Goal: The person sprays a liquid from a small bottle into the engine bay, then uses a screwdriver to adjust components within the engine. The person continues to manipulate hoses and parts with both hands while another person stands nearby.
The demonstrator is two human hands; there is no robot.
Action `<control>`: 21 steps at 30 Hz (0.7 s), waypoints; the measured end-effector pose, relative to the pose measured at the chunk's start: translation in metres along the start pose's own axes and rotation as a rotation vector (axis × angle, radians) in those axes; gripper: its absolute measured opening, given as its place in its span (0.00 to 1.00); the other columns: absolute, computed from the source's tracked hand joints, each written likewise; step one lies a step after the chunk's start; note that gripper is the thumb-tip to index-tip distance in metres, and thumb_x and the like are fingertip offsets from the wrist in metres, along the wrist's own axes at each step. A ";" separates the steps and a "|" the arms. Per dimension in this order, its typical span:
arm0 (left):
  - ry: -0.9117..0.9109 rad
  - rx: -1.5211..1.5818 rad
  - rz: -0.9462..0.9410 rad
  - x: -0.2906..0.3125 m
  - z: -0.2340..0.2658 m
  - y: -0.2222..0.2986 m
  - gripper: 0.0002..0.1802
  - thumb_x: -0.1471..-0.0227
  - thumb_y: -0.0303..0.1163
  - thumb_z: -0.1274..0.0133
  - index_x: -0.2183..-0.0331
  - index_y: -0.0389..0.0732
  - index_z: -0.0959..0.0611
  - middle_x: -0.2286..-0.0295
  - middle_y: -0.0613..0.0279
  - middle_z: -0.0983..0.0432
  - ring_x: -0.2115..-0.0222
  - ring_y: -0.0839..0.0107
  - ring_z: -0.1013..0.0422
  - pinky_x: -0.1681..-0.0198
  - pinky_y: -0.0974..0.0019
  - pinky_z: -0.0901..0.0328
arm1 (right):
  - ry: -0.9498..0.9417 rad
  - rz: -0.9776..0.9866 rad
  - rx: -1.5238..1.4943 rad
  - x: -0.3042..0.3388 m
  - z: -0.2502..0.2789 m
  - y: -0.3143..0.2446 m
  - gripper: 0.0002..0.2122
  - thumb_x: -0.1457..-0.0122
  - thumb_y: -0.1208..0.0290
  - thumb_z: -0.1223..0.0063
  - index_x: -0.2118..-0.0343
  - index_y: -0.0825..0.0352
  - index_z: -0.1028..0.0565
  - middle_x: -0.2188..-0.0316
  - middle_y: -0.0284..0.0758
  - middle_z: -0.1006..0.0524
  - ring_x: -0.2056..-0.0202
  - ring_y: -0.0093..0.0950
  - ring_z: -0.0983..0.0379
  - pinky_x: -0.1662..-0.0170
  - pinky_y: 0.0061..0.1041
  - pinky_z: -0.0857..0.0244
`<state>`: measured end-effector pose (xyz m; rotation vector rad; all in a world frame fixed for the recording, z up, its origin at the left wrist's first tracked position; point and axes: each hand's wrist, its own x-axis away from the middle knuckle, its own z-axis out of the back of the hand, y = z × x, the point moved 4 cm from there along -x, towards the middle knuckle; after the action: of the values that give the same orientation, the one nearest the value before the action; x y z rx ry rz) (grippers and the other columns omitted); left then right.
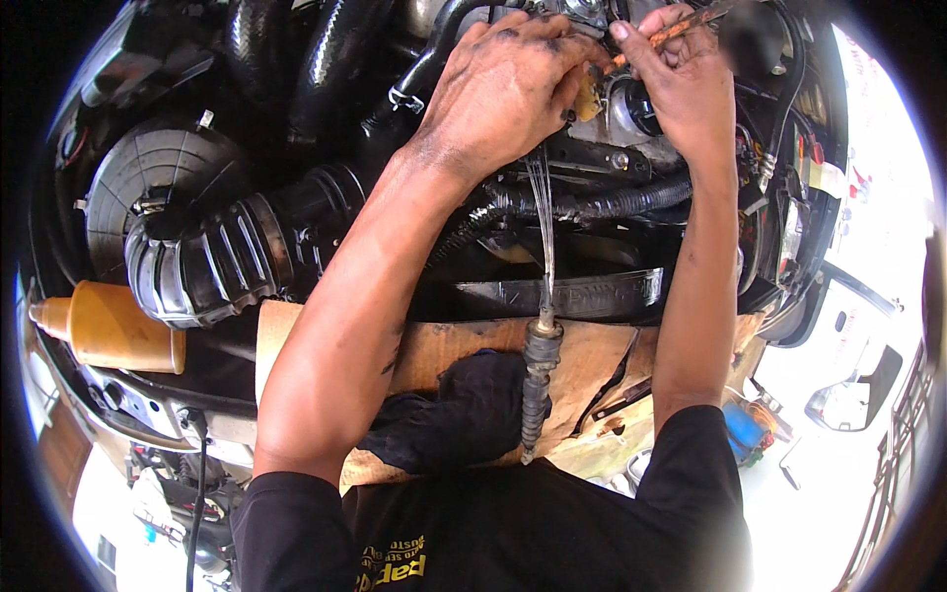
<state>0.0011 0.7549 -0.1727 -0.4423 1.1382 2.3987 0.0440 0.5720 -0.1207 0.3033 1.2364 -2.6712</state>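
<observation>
Over the engine bay, my right hand (688, 94) pinches a thin, orange-stained rod (681, 32) that slants down to the left. My left hand (513, 87) is curled, with darkly smudged fingers, close to the rod's lower end; the fingertips are partly hidden, so what they grip cannot be made out. Below that hand runs a thin pale shaft or cable (545, 217), ending in a ribbed dark rubber boot (541, 370). Whether its top is held by the left hand is hidden. A yellowish piece (589, 99) shows between my hands, beside a round metal opening (631, 107).
A ribbed black intake hose (212, 259) joins a round air filter housing (158, 187) at left. An orange-yellow plastic cup or funnel (123, 328) lies on its side below it. Cardboard (592, 365) covers the front edge, with a black cloth (449, 409) on it.
</observation>
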 end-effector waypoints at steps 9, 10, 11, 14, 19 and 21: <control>0.007 -0.049 -0.037 0.006 -0.004 0.003 0.18 0.44 0.28 0.40 0.53 0.55 0.07 0.54 0.67 0.18 0.48 0.59 0.26 0.42 0.48 0.33 | -0.104 0.062 0.131 0.001 0.007 0.013 0.20 0.25 0.52 0.45 0.63 0.68 0.21 0.74 0.27 0.22 0.72 0.18 0.28 0.65 0.23 0.33; 0.009 -0.033 -0.046 0.006 -0.004 0.004 0.18 0.44 0.28 0.40 0.53 0.55 0.07 0.54 0.67 0.18 0.48 0.59 0.26 0.42 0.48 0.33 | -0.065 0.008 0.096 0.001 0.006 0.011 0.18 0.25 0.56 0.45 0.66 0.67 0.23 0.76 0.27 0.23 0.74 0.18 0.27 0.67 0.24 0.33; -0.051 -0.005 -0.032 0.006 -0.004 0.002 0.18 0.43 0.28 0.41 0.51 0.52 0.09 0.51 0.59 0.19 0.47 0.55 0.26 0.39 0.48 0.35 | -0.026 -0.047 0.061 0.002 0.003 0.009 0.16 0.26 0.60 0.45 0.69 0.66 0.24 0.78 0.28 0.23 0.75 0.18 0.26 0.69 0.25 0.33; -0.194 0.048 -0.014 0.000 0.001 0.002 0.20 0.42 0.28 0.43 0.47 0.46 0.14 0.44 0.44 0.22 0.43 0.48 0.26 0.33 0.48 0.38 | 0.037 -0.193 0.114 0.003 -0.004 -0.012 0.19 0.25 0.62 0.46 0.76 0.65 0.25 0.83 0.27 0.25 0.78 0.18 0.26 0.72 0.26 0.34; -0.069 -0.031 0.001 0.004 -0.004 0.003 0.18 0.44 0.27 0.41 0.53 0.53 0.08 0.54 0.67 0.18 0.49 0.58 0.26 0.43 0.49 0.33 | 0.090 -0.199 0.038 -0.003 -0.005 -0.006 0.22 0.25 0.57 0.47 0.76 0.65 0.24 0.83 0.28 0.25 0.80 0.21 0.28 0.74 0.26 0.35; -0.055 -0.062 -0.008 0.004 -0.008 0.000 0.19 0.45 0.27 0.41 0.52 0.52 0.09 0.53 0.65 0.18 0.49 0.58 0.26 0.43 0.50 0.33 | 0.173 -0.202 -0.148 -0.002 -0.009 -0.006 0.23 0.25 0.54 0.47 0.76 0.65 0.24 0.83 0.28 0.25 0.82 0.22 0.28 0.76 0.26 0.36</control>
<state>-0.0009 0.7495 -0.1798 -0.3980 1.0389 2.4297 0.0457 0.5831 -0.1216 0.4159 1.5869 -2.7464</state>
